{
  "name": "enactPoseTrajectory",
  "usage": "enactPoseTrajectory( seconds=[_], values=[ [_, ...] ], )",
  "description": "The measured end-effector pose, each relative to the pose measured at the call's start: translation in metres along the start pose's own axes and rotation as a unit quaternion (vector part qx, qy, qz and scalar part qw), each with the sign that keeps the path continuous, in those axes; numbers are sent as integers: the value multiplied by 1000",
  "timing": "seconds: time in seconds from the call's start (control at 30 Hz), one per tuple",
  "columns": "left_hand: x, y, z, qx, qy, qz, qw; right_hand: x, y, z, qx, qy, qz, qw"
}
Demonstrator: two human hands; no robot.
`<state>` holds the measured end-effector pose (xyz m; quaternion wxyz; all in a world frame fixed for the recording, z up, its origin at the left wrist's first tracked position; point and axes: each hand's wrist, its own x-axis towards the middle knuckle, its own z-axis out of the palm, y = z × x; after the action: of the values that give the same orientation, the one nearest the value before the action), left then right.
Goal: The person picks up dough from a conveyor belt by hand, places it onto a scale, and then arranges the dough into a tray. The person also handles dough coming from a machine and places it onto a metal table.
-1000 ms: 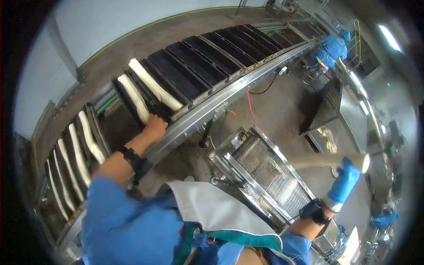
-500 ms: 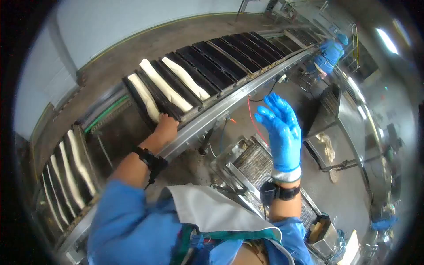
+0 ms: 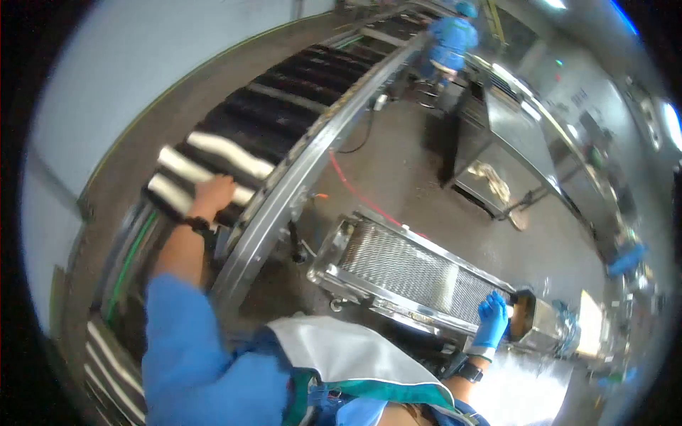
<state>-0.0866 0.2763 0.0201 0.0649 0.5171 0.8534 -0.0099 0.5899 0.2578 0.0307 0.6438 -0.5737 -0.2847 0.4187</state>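
Note:
My left hand [image 3: 212,197], bare with a dark wrist strap, rests on or just over the dough strips in the black trays at the near end of the conveyor line. Its fingers are blurred, so their grip is unclear. Around it lie a pale dough strip [image 3: 231,154] on the far side and another dough strip [image 3: 170,194] on the near side. My right hand [image 3: 491,321], in a blue glove, is low at the right, by the end of the mesh belt. Its fingers look bent, and what they may hold is too small to make out.
The metal conveyor rail [image 3: 312,149] runs diagonally past black trays [image 3: 288,96]. A mesh belt [image 3: 405,266] stands in front. A person in blue [image 3: 451,42] is at the far end. A steel table [image 3: 515,135] is at right, and a metal box [image 3: 543,323] at lower right.
The view has turned to the right. My right hand has dropped from its raised, spread pose to beside the mesh belt's end. My left hand has moved along to the middle dough strip.

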Motion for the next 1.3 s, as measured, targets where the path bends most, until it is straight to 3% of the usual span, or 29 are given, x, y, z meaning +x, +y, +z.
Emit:
enactPoseTrajectory(
  seconds=[0.07, 0.13, 0.2, 0.27, 0.3, 0.4, 0.43, 0.53, 0.57, 0.6, 0.67, 0.73, 0.77, 0.8, 0.9, 0.93, 1.0, 1.03, 1.1, 1.2, 1.23, 1.27, 1.3],
  values=[
    [80, -75, 79, 169, -73, 117, 976, 3, 8, -22, 46, 19, 7, 999],
    [88, -88, 87, 63, -86, 15, 994, -6, 9, -21, 46, 46, 16, 998],
    [58, -75, 62, 45, -113, -108, 987, -8, 12, -21, 47, 41, 28, 998],
    [20, -35, -4, 107, -188, -35, 976, -7, 24, -25, 58, 21, 33, 998],
    [41, -67, 24, 65, -208, -46, 975, -3, 31, -25, 51, 7, 43, 998],
    [28, -87, 48, 13, -136, -106, 985, 10, 45, -27, 33, -35, 71, 996],
    [-13, -49, 5, 32, -80, -118, 989, 11, 44, -18, 0, -33, 77, 996],
    [-58, -41, -15, 27, -23, -71, 997, 35, 57, -8, -112, -54, 68, 990],
    [-73, -36, -22, 31, -11, -79, 996, 59, 76, -22, -160, -106, 75, 979],
    [-79, -43, -15, -5, -3, -73, 997, 69, 79, -22, -294, -103, -9, 950],
    [-88, -61, 3, -77, 14, -60, 995, 88, 84, -20, -532, -88, -179, 823],
    [-118, -22, -5, -121, -48, -109, 985, 124, 92, -46, -626, -70, -275, 726],
    [-130, -8, -8, -143, -79, -133, 978, 144, 88, -58, -708, -116, -168, 676],
    [-136, -10, 5, -124, -44, -134, 982, 156, 86, -63, -775, -159, -59, 609],
    [-155, -26, 86, -79, 54, -139, 986, 146, 79, -72, -792, -196, -152, 559],
    [-167, -22, 87, -108, 69, -146, 981, 118, 57, -48, -795, -177, -133, 565],
    [-192, -8, 67, -165, 95, -166, 968, 116, 87, -58, -812, -176, -180, 527],
    [-203, -1, 53, -83, 58, -113, 988, 107, 92, -60, -783, -163, -221, 558],
    [-208, -13, 76, -103, 101, -146, 979, 99, 95, -61, -720, -151, -254, 628],
    [-220, -18, 79, -114, 95, -165, 975, 95, 66, -32, -472, -51, -128, 871],
    [-223, -18, 78, -115, 82, -163, 976, 110, 61, -30, -359, -89, -135, 919],
    [-226, -19, 84, -116, 83, -165, 976, 131, 47, -28, -397, -120, -230, 880],
    [-225, -23, 90, -111, 84, -163, 977, 103, 9, 11, -254, -162, -260, 917]
  ],
)
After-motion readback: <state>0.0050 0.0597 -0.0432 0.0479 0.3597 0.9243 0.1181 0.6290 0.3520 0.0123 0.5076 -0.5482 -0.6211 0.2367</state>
